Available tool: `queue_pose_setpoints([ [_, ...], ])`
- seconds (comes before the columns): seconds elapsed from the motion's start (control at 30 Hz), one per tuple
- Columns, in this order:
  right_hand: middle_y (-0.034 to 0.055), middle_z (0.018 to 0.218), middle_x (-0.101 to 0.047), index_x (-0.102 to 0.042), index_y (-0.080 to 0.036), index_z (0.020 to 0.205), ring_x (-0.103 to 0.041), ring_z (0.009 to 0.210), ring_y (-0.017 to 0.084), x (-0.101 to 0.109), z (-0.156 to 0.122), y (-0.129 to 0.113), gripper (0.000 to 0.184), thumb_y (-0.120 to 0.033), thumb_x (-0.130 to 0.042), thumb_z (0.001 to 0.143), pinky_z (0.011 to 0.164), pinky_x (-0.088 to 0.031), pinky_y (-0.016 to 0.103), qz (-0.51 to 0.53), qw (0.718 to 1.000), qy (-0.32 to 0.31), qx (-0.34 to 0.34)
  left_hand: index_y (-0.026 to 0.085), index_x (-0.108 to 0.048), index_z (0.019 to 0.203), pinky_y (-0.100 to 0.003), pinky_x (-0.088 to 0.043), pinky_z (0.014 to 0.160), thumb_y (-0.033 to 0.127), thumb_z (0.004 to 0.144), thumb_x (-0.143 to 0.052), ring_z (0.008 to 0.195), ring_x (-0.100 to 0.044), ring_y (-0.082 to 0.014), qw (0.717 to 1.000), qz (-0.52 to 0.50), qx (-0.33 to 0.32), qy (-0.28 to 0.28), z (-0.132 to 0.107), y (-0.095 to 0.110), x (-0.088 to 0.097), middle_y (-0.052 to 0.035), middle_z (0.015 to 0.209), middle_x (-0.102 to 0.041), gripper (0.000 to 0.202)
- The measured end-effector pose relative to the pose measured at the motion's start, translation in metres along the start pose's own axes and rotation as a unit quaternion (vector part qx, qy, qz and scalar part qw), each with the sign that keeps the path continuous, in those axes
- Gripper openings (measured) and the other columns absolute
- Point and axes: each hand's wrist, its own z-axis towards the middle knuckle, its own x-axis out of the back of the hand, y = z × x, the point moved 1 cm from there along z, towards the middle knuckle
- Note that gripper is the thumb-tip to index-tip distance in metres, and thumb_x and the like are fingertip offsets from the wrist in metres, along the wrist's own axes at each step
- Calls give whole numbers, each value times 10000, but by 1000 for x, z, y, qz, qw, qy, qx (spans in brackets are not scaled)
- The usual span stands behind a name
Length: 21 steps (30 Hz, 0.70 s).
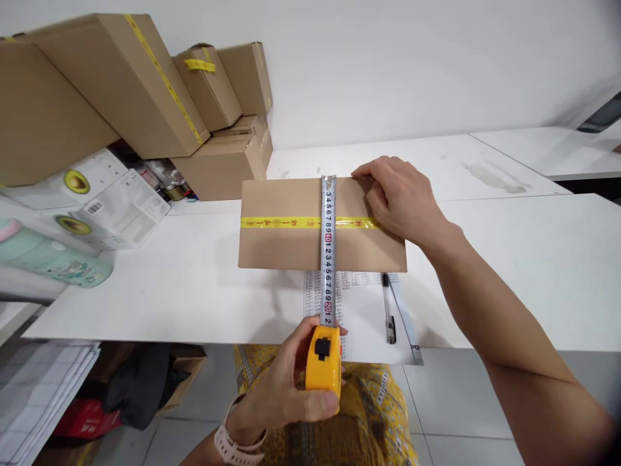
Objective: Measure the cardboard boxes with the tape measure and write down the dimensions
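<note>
A flat cardboard box [281, 243] sealed with yellow tape lies on the white table [194, 291]. My left hand [291, 385] is closed round a yellow tape measure [323, 359] below the table's front edge. Its steel blade [328, 246] runs up across the box top to the far edge. My right hand [400, 197] rests on the box's far right corner, fingers curled, pressing near the blade's tip.
A printed sheet [361, 310] with a pen [389, 310] on it lies in front of the box. Stacked cardboard boxes [145, 84] and packaged goods [87, 207] crowd the left side. A second table [548, 145] stands at the right.
</note>
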Motion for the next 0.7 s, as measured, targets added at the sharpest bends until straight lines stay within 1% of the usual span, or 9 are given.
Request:
queue_pose_setpoints([
  [0.1, 92, 1081, -665, -579, -308, 1394, -550, 964, 289, -1, -1, -2, 496, -160, -386, 962, 804, -443, 428, -27, 999, -21, 30, 280, -588, 1311, -391, -599, 875, 355, 646, -944, 955, -625, -206, 1000, -1, 5, -10, 2, 3, -1, -108, 1370, -550, 757],
  [0.17, 89, 1113, -652, -546, -350, 1442, -527, 974, 285, -3, 0, -3, 505, -182, -395, 990, 800, -442, 423, -42, 997, -35, 50, 280, -587, 1321, -384, -593, 891, 351, 654, -941, 963, -618, -203, 1000, -3, 5, -19, 4, 3, -1, -101, 1327, -566, 758],
  [0.27, 94, 1119, -639, -566, -373, 1431, -497, 982, 283, -5, 0, -3, 458, -240, -432, 1013, 795, -445, 421, -54, 995, -41, 72, 262, -600, 1306, -379, -584, 898, 352, 646, -942, 968, -611, -206, 1000, -1, 7, -21, 4, 1, -1, -102, 1299, -573, 749],
  [0.4, 99, 1100, -625, -581, -387, 1419, -481, 989, 287, -6, -1, -1, 433, -286, -443, 1022, 791, -452, 430, -56, 995, -29, 74, 273, -600, 1301, -392, -570, 915, 348, 639, -937, 976, -602, -209, 1000, 16, 7, -10, 4, -2, 1, -97, 1347, -556, 747],
  [0.53, 101, 1111, -626, -582, -396, 1419, -480, 986, 292, -6, -1, -2, 442, -266, -426, 1026, 782, -448, 433, -53, 996, -33, 70, 263, -583, 1312, -387, -564, 912, 363, 620, -942, 980, -600, -215, 999, 28, 13, -14, 4, -4, 3, -96, 1295, -572, 786],
  [0.7, 103, 1131, -628, -584, -381, 1428, -484, 1003, 293, -4, 0, -4, 473, -222, -393, 1025, 796, -448, 439, -49, 996, -39, 69, 270, -550, 1338, -413, -570, 913, 366, 628, -940, 972, -615, -225, 999, 37, 12, -7, 3, -6, 4, -127, 1391, -534, 816],
])
